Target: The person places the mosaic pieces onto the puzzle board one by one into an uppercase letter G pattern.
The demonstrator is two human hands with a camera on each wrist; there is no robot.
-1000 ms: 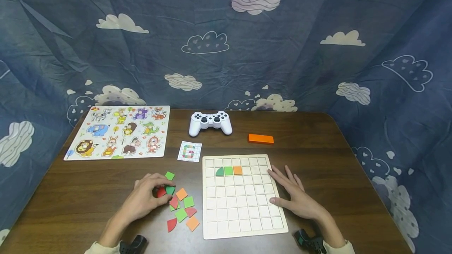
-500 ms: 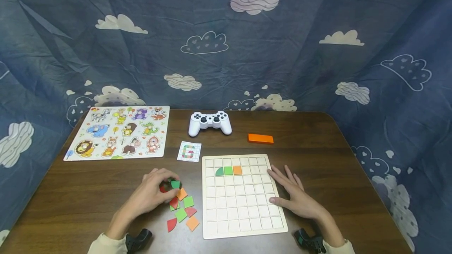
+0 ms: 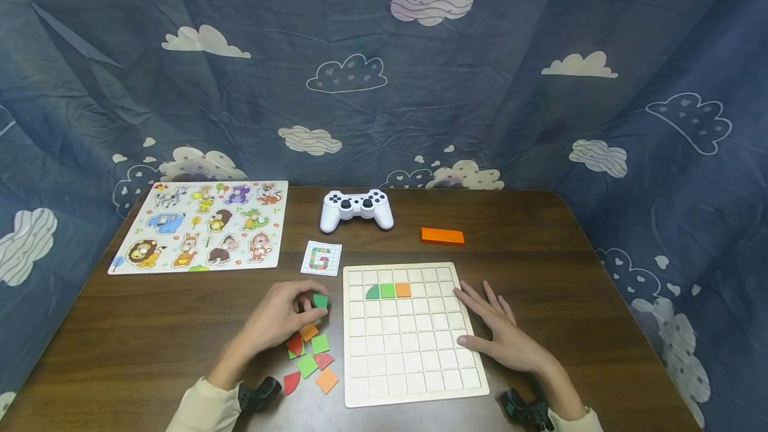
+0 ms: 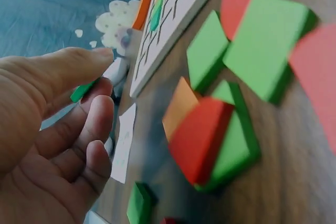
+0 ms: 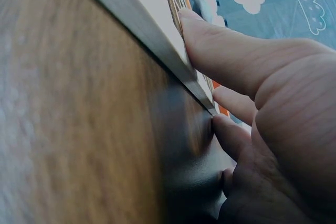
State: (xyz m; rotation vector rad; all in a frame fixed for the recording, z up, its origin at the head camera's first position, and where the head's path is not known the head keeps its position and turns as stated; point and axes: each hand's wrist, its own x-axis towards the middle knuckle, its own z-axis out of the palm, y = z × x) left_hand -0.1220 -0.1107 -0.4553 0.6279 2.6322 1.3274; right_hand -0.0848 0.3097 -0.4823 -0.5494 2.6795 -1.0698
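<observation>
My left hand [image 3: 279, 319] pinches a small dark green tile [image 3: 321, 301] between thumb and fingers, left of the wooden grid board [image 3: 414, 359]. In the left wrist view the thumb and fingers hide most of this green tile [image 4: 81, 92]. My right hand [image 3: 501, 329] rests at the board's right edge, fingers extended and thumb on the rim. In the board's second row sit a dark green quarter-circle tile [image 3: 373, 292], a light green square tile [image 3: 388, 291] and an orange square tile [image 3: 403, 290], side by side. Loose tiles, including a red quarter-circle [image 3: 291, 383], lie below my left hand.
A pattern card [image 3: 321, 259] lies beyond the left hand. Further back are an animal puzzle board [image 3: 234, 227], a white game controller [image 3: 357, 210] and an orange block [image 3: 443, 237]. A cloud-print curtain [image 3: 504, 119] stands behind the brown table [image 3: 576, 325].
My left hand has lifted the dark green tile from the loose pile and carried it right, toward the board. The right hand has stayed in place.
</observation>
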